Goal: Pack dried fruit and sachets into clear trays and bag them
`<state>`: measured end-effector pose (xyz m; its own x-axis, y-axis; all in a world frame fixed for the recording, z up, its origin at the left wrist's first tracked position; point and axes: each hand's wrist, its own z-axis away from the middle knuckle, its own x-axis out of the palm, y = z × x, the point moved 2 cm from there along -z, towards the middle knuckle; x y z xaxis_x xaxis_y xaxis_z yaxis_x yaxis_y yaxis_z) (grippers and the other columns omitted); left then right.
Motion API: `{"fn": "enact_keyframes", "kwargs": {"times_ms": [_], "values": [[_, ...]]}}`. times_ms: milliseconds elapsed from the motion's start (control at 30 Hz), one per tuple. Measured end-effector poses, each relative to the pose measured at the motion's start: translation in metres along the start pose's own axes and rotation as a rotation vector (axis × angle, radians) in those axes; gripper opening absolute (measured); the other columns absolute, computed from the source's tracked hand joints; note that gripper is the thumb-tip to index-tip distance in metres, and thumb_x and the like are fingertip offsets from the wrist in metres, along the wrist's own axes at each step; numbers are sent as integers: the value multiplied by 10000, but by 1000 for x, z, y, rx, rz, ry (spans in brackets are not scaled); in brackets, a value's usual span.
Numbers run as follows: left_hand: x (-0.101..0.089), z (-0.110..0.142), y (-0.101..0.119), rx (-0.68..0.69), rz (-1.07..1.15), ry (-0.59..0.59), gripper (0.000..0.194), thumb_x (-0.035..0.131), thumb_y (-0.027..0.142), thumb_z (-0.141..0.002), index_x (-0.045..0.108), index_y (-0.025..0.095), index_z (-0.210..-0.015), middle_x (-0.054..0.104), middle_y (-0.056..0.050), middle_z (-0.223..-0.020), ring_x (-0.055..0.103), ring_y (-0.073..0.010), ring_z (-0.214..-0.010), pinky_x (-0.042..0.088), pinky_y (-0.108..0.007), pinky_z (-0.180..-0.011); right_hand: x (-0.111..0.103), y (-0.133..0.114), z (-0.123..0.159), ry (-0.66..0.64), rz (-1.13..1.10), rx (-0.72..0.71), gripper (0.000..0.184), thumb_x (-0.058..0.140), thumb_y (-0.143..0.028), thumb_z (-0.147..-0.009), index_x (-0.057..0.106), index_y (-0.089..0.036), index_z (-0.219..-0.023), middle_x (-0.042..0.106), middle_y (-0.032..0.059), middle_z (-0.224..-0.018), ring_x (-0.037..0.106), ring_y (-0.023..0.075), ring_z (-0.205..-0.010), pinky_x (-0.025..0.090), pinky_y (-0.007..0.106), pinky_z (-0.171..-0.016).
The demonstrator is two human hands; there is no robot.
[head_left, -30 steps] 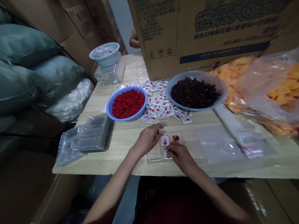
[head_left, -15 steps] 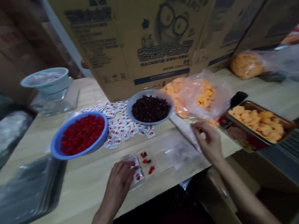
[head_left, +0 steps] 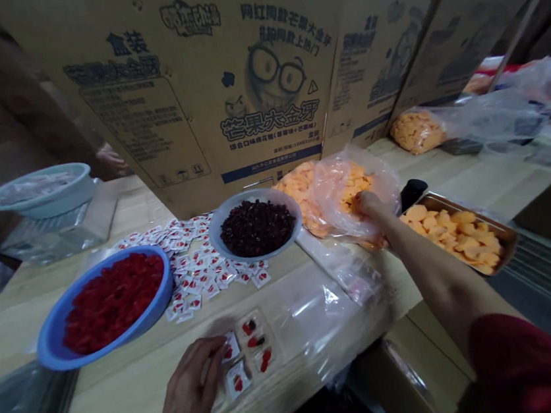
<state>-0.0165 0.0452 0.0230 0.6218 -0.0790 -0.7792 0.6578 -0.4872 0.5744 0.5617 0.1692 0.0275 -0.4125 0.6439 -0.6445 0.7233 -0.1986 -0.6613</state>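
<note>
The single camera is worn on the person's head and looks forward and down across the wooden table (head_left: 141,381), near to the left hand (head_left: 191,382) and the right hand (head_left: 369,205), facing a big printed carton (head_left: 197,89) behind.

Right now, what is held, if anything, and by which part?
The left hand is at the left edge of the upper packet, the right hand at the nearer bag; whether either grips anything cannot be told.
</note>
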Motion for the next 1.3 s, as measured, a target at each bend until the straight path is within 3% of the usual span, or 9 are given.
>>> {"fn": "enact_keyframes", "kwargs": {"times_ms": [133,267,433,567,667,800,933,1067,1300], "values": [[-10,10,-7,-48,-1,-1,217,519,414,-930,688,303,-1009,729,-24,-1033,711,-221,-917,599,-305,-740,3,4,-5,-60,54,181,198,726,-256,-834,621,-127,-728,628,20,-719,608,161,-701,505,323,-701],[-15,14,-13,-131,34,55,238,530,438,-918,694,285,-999,720,-38,-1052,703,-228,-890,575,-281,-619,-33,-8,-7,18,25,183,119,711,-191,-748,610,-141,-709,624,42,-689,581,171,-674,469,312,-667],[-5,0,19,-189,248,76,230,563,397,-920,705,237,-1005,721,-47,-1031,680,-213,-944,559,-298,-783,-61,-76,63,-63,-525,-36,296,793,-377,-680,640,-177,-836,666,48,-809,612,176,-699,520,326,-653],[0,-10,47,-316,569,10,304,565,417,-923,681,196,-1097,729,-59,-994,673,-180,-861,544,-285,-770,-10,-167,186,-504,-735,-132,235,789,-410,-731,681,-219,-815,669,50,-904,634,196,-822,534,338,-738],[-7,-3,39,-370,753,-114,400,631,408,-886,628,189,-1221,725,-63,-974,661,-163,-815,530,-254,-696,42,-226,277,-751,-867,-179,164,727,-391,-804,677,-236,-818,633,44,-891,621,198,-846,528,331,-746],[-30,33,6,-495,680,67,317,694,391,-836,688,143,-1035,689,-38,-808,620,-140,-721,491,-233,-644,95,-269,352,-874,-920,-248,52,671,-285,-840,668,-234,-831,608,35,-878,595,183,-818,503,309,-728],[-39,64,-13,-490,511,130,311,686,383,-844,699,154,-1053,679,-41,-848,612,-141,-742,492,-250,-686,120,-277,377,-952,-935,-337,74,650,-152,-820,665,-225,-826,623,33,-889,608,193,-879,495,318,-781],[-26,69,-20,-371,200,181,219,561,345,-937,688,184,-1012,659,-66,-938,623,-166,-824,511,-280,-739,124,-266,370,-911,-832,-370,236,663,-139,-808,703,-243,-1016,626,57,-1050,602,217,-1012,493,374,-895],[0,73,-18,-147,-122,76,211,429,229,-991,639,216,-1001,635,-84,-1008,590,-210,-986,487,-361,-890,70,-225,336,-784,-734,-326,175,611,-303,-927,722,-266,-1058,650,80,-1098,616,240,-1072,506,419,-952]]}}
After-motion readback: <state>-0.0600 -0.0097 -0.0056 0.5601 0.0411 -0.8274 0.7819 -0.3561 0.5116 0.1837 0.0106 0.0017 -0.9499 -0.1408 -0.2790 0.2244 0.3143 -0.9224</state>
